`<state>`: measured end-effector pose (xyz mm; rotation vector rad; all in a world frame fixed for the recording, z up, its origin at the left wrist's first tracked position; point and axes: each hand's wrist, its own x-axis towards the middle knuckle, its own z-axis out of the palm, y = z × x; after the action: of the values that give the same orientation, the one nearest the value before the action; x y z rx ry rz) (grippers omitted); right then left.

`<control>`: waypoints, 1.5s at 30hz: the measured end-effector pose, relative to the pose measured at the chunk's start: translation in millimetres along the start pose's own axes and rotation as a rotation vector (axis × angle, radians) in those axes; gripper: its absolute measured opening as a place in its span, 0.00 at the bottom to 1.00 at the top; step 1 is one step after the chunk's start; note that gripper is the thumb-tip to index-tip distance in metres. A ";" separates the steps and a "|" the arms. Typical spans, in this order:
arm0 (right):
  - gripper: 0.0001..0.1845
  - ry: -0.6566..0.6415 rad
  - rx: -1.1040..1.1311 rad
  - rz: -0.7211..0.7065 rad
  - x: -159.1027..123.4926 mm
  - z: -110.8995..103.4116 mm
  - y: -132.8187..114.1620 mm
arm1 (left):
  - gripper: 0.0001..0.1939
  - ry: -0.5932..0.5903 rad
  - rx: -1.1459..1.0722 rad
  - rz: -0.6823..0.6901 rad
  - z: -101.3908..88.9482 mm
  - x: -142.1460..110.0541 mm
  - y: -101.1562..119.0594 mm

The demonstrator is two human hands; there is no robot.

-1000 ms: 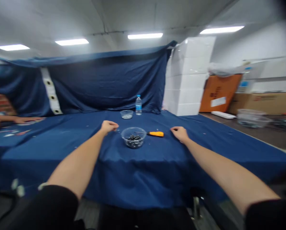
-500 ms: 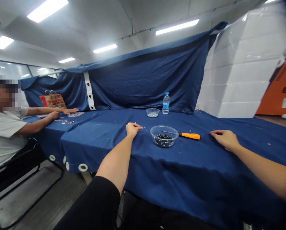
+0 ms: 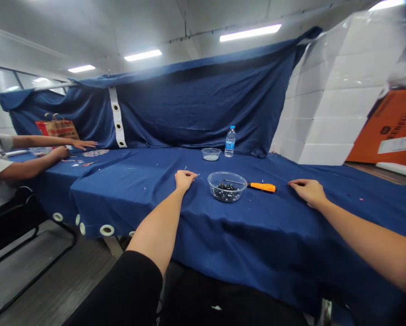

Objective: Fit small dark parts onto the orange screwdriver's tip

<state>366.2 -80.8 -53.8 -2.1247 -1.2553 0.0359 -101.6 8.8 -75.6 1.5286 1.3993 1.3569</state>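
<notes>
The left hand [image 3: 184, 180] rests on the blue-draped desk [image 3: 257, 240] near a clear plastic bowl [image 3: 227, 179] of dark beads [image 3: 225, 192], its fingers [image 3: 191, 174] pinched narrow (anything held would be too small to tell). The right hand [image 3: 307, 191] lies open and empty, near an orange-handled screwdriver [image 3: 262, 187] whose shaft reaches over the bowl's rim.

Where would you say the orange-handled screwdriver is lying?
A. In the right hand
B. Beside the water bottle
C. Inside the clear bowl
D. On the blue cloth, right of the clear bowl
D: the orange-handled screwdriver lies on the blue cloth, just right of the clear bowl.
</notes>
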 end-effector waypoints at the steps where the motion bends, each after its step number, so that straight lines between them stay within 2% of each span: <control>1: 0.09 0.001 0.000 0.002 0.1 -0.2 -0.2 | 0.13 0.002 0.005 0.003 -1.2 -0.7 -0.4; 6: 0.07 0.001 -0.008 0.008 2.2 -1.7 -1.0 | 0.12 0.036 -0.006 -0.003 -2.6 -2.0 -2.1; 14: 0.07 0.018 -0.014 -0.014 0.3 -2.4 -3.1 | 0.16 0.100 -0.016 -0.034 2.1 1.9 -3.4; 18: 0.08 0.025 -0.028 -0.051 -4.7 -4.5 -5.4 | 0.16 0.076 0.026 -0.002 3.1 -1.9 0.8; 23: 0.11 0.014 -0.082 -0.095 -13.4 -7.7 -8.0 | 0.11 -0.010 0.162 0.071 -1.6 -12.0 2.6; 30: 0.14 -0.035 -0.211 -0.177 -35.0 -5.6 -15.5 | 0.13 -0.048 0.370 0.142 -5.4 -16.4 -0.3; 39: 0.15 -0.043 -0.363 -0.201 -50.7 -4.5 -24.1 | 0.12 -0.059 0.548 0.311 -4.5 -21.1 5.6; 45: 0.16 -0.058 -0.389 -0.207 -50.4 -3.9 -23.6 | 0.13 -0.033 0.700 0.350 -4.1 -28.2 10.2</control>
<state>322.2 -115.1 -52.7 -2.3136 -1.6169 -0.2571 -99.6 -21.2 -72.2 2.3227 1.7511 1.0617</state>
